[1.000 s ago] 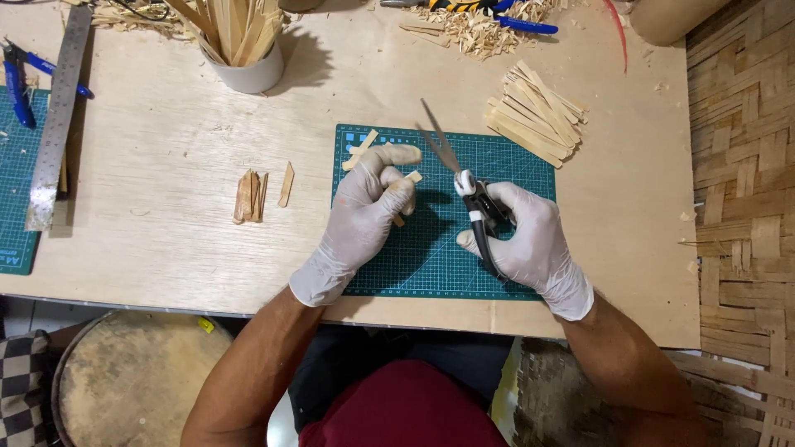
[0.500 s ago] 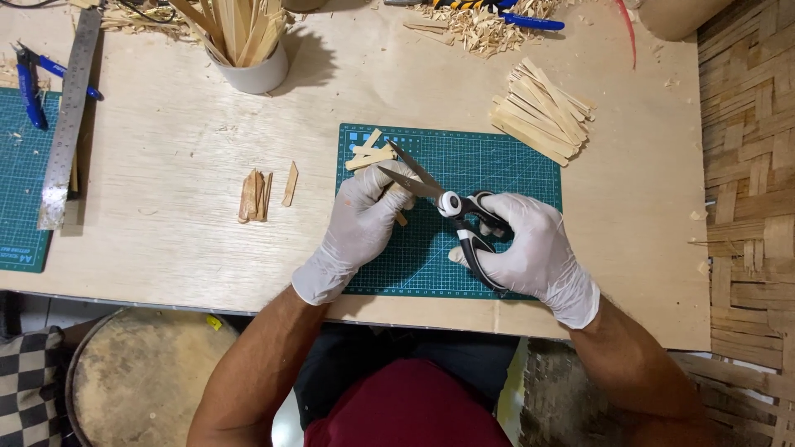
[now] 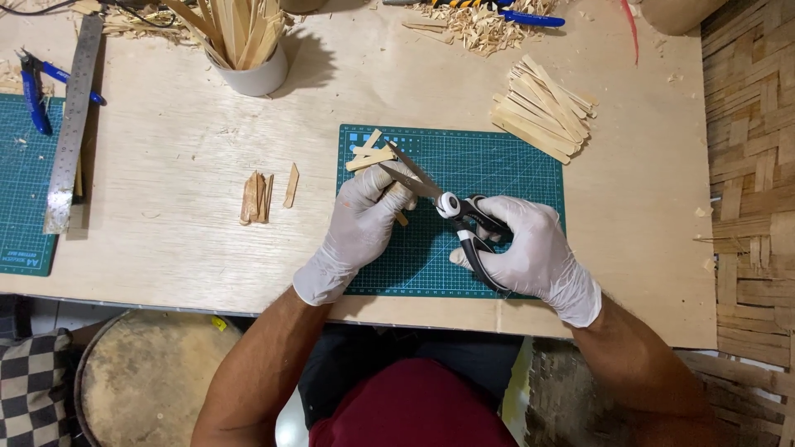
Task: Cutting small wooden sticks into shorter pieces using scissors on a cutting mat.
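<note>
Both my hands wear white gloves and work over a green cutting mat [image 3: 497,165]. My left hand [image 3: 358,228] pinches a thin wooden strip [image 3: 401,217] near the mat's left part. My right hand [image 3: 530,252] grips black-handled scissors [image 3: 451,207], blades open and pointing up-left across the strip by my left fingers. Short cut wooden pieces [image 3: 369,155] lie on the mat just beyond the blade tips.
A pile of long wooden strips [image 3: 542,108] lies at the mat's upper right. Small cut pieces [image 3: 258,196] sit left of the mat. A white cup of sticks [image 3: 248,45], a steel ruler [image 3: 70,124], blue pliers [image 3: 35,93], a second green mat [image 3: 21,190] and shavings [image 3: 472,21] lie around.
The scissors have swung from pointing up to pointing up-left, and their blades now straddle the strip at my left fingers. My left hand has stayed on the strip.
</note>
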